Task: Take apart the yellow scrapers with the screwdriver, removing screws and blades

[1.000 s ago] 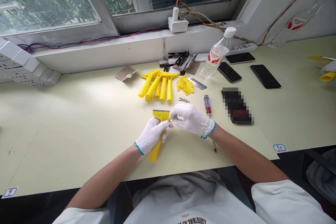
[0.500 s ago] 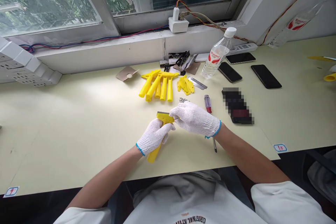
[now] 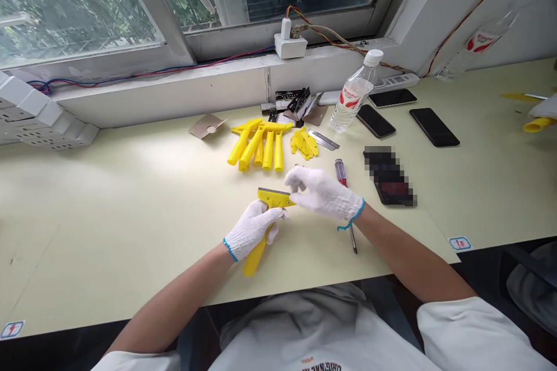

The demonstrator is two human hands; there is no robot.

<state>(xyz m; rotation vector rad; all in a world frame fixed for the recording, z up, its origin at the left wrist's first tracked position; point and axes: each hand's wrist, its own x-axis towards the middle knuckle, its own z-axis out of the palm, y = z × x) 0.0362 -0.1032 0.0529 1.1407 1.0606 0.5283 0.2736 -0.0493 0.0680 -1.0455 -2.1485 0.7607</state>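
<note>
My left hand (image 3: 255, 226), in a white knitted glove, is wrapped round the neck of a yellow scraper (image 3: 253, 259). The scraper's head points away from me, with a grey blade along its far edge and a small screw near its right end. My right hand (image 3: 324, 194), also gloved, is just right of that head, thumb and fingers apart and nothing visible between them. Its thumb is close to the head's right tip; whether it touches I cannot tell. Beneath the right hand lies a screwdriver (image 3: 341, 170), partly covered. Small screws (image 3: 300, 166) show beyond the fingers, mostly hidden.
Several yellow scraper handles (image 3: 245, 149) lie farther back, beside yellow plates (image 3: 303, 144) and loose blades (image 3: 322, 139). Behind them are black-and-white boxes (image 3: 298, 104). A water bottle (image 3: 353, 93) stands near phones (image 3: 434, 127). A cardboard piece (image 3: 207, 126) lies left.
My right hand has come off the scraper head's right end and its fingers have spread, baring the screw there. My left hand keeps its hold. The view has shifted slightly.
</note>
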